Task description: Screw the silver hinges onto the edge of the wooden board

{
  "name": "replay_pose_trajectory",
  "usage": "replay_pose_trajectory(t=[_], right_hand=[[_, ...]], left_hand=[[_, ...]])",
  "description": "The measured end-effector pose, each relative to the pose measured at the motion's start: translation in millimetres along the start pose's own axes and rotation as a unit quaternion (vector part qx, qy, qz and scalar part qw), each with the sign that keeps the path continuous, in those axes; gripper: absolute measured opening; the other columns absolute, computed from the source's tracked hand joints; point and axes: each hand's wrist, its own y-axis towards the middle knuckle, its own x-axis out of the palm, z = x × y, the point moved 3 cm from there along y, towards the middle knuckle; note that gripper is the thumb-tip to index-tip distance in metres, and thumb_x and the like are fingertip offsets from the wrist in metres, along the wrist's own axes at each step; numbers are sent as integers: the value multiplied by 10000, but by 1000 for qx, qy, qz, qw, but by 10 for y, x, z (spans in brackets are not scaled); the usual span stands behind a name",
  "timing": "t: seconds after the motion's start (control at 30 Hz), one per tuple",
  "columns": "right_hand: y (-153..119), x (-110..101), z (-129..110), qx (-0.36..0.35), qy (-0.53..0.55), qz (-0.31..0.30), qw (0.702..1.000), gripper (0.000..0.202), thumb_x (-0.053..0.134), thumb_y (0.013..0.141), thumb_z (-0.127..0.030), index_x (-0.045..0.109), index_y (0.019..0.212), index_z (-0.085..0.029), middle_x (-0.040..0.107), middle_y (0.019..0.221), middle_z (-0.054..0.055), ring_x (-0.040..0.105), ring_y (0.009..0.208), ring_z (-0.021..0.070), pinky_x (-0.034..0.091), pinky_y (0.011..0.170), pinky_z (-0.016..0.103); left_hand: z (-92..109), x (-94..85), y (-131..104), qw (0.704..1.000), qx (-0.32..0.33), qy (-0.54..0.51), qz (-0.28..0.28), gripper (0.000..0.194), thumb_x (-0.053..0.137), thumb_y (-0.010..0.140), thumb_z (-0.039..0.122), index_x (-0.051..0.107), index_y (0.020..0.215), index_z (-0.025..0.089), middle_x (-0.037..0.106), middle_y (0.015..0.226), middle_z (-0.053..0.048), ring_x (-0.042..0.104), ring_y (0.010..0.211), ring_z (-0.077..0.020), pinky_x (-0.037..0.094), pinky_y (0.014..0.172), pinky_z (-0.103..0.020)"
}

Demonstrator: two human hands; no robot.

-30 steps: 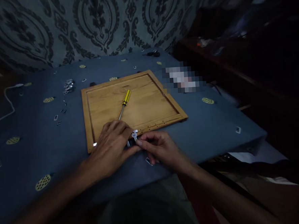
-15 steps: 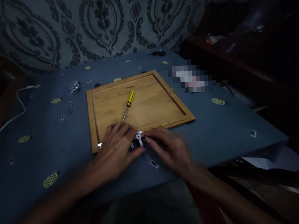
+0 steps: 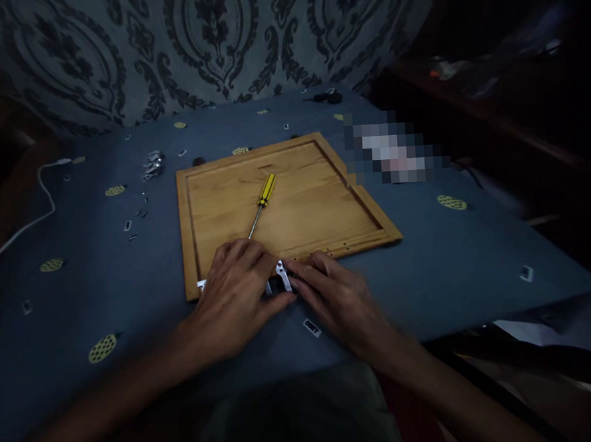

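At lower center of frame, right hand [image 3: 341, 295] touches metal bracket [image 3: 283, 277]; left hand [image 3: 237, 291] rests on board [image 3: 314, 203]; neither grip can be determined.

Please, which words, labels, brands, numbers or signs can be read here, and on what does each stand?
"OBEY", slightly blurred, so not certain: small label on the blue tablecloth, near the right hand.
Similar labels elsewhere: too small or blurred to read.
Wooden board and screwdriver: no readable text.
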Motion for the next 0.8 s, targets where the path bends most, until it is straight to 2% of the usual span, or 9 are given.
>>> replay_pose_trajectory(t=[0.13, 0.23, 0.5, 0.8], right_hand=[[3, 8, 4, 10, -10, -13, 1000, 310, 456, 1062, -243, 707, 1239, -200, 658, 842, 49, 672, 717, 156, 561, 621, 268], [-4, 12, 7, 1, -31, -3, 1000, 313, 445, 1066, -254, 716, 1202, -180, 662, 832, 53, 672, 688, 153, 558, 598, 262], [-26, 38, 24, 14, -39, -16, 999, 324, 460, 1058, -260, 702, 1267, -208, 677, 862, 62, 677, 715, 161, 584, 636, 277], [-33, 42, 18, -1, -53, -17, 998, 330, 427, 1071, -267, 695, 1250, -196, 657, 831, 55, 666, 681, 151, 550, 612, 257]], left_hand=[[-1, 3, 3, 1000, -2, 5, -2, 247, 766, 913, 367, 688, 1060, 186, 706, 1137, -58, 599, 1104, -271, 461, 980, -454], [-5, -18, 1, 1000, 0, 3, -4, 302, 788, 894, 387, 683, 1095, 189, 705, 1141, -55, 597, 1114, -272, 459, 984, -452], [-52, -179, -3, 1000, -7, -9, 0, 434, 840, 810, 525, 681, 1067, 214, 708, 1158, -60, 611, 1120, -284, 480, 955, -453], [-18, -49, -17, 1000, -9, -3, -7, 405, 851, 827, 417, 657, 1110, 201, 703, 1143, -47, 594, 1133, -277, 460, 975, -450]])
